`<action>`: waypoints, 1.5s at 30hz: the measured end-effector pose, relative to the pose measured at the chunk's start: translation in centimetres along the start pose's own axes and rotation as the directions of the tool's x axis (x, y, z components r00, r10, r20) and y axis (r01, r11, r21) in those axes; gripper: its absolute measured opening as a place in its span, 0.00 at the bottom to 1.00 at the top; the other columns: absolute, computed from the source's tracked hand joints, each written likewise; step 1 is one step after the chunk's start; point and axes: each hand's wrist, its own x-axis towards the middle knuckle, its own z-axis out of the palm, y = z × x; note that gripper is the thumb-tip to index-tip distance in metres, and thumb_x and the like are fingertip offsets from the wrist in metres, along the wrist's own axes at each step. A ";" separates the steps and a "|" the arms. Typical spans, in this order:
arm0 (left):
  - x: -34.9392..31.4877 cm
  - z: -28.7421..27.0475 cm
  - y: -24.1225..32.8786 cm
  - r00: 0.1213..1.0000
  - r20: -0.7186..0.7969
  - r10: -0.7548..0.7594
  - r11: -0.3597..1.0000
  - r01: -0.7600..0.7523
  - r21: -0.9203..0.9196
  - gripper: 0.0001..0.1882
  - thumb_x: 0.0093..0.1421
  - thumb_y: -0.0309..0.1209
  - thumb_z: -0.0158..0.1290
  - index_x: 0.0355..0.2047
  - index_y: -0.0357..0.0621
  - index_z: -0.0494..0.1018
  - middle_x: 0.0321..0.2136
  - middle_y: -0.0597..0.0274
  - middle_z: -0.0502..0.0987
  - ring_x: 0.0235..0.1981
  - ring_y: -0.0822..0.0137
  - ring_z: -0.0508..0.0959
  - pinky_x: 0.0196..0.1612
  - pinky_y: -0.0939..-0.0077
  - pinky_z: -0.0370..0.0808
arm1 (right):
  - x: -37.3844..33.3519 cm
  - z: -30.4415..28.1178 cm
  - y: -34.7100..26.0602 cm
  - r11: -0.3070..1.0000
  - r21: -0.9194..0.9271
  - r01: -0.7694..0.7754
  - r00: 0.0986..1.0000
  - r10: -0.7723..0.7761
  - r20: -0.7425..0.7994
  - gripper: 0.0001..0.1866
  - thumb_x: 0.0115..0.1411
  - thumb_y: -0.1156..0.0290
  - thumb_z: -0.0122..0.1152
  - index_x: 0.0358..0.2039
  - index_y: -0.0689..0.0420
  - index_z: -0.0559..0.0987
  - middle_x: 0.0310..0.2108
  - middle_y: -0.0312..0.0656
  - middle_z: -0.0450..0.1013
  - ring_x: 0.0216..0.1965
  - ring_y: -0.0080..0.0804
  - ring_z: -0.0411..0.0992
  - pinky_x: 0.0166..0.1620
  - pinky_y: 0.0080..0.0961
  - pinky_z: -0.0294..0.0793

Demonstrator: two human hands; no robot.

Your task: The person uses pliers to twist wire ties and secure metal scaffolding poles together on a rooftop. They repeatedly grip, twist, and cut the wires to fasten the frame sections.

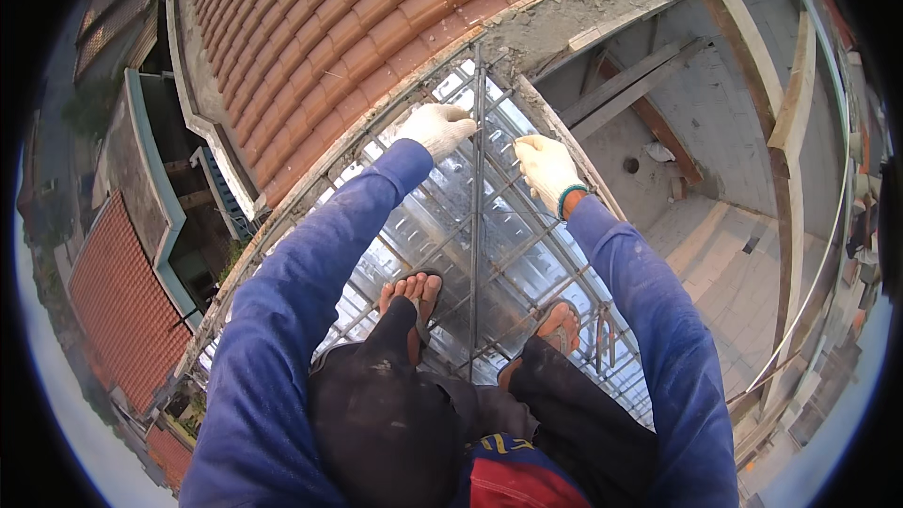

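My left hand, in a white knit glove, has its fingers closed at the left side of a bundle of long steel reinforcing bars. Whatever its fingertips pinch is hidden. On the other side of the bars, my right hand, gloved with a green cuff, has thumb and forefinger pressed together; a thin piece too small to name may be between them. Below both hands, a grid of thin rods lies over shiny metal sheeting. My sandalled feet stand on it, either side of the bars.
Brown roof tiles slope up beyond a rough concrete edge. To the right drops an unfinished room with a pale floor, crossed by wooden beams. Lower neighbouring roofs lie left. Thin bent pieces lie near my right foot.
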 end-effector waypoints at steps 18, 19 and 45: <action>1.9 1.0 0.1 0.918 0.075 -0.390 0.679 0.342 -0.650 0.13 0.70 0.37 0.63 0.45 0.40 0.86 0.30 0.63 0.84 0.20 0.76 0.73 0.22 0.79 0.72 | 4.2 0.7 -2.0 0.976 0.170 -0.136 0.945 0.076 0.319 0.19 0.76 0.67 0.58 0.64 0.58 0.80 0.29 0.30 0.72 0.24 0.19 0.66 0.24 0.22 0.68; 2.0 1.3 0.0 0.921 0.080 -0.380 0.658 0.330 -0.677 0.13 0.70 0.37 0.63 0.45 0.40 0.85 0.30 0.63 0.84 0.20 0.77 0.73 0.21 0.79 0.72 | 4.2 0.6 -2.1 0.977 0.163 -0.137 0.944 0.080 0.319 0.19 0.76 0.67 0.58 0.64 0.58 0.80 0.29 0.31 0.72 0.24 0.19 0.66 0.24 0.22 0.68; -1.2 2.0 2.1 0.953 -0.299 -0.047 0.997 0.025 -0.077 0.15 0.73 0.40 0.60 0.49 0.43 0.85 0.42 0.51 0.89 0.47 0.61 0.87 0.55 0.62 0.79 | 3.3 1.4 -3.4 0.920 0.341 -0.192 0.962 0.107 0.253 0.12 0.76 0.63 0.60 0.43 0.58 0.83 0.24 0.33 0.72 0.19 0.23 0.66 0.21 0.25 0.66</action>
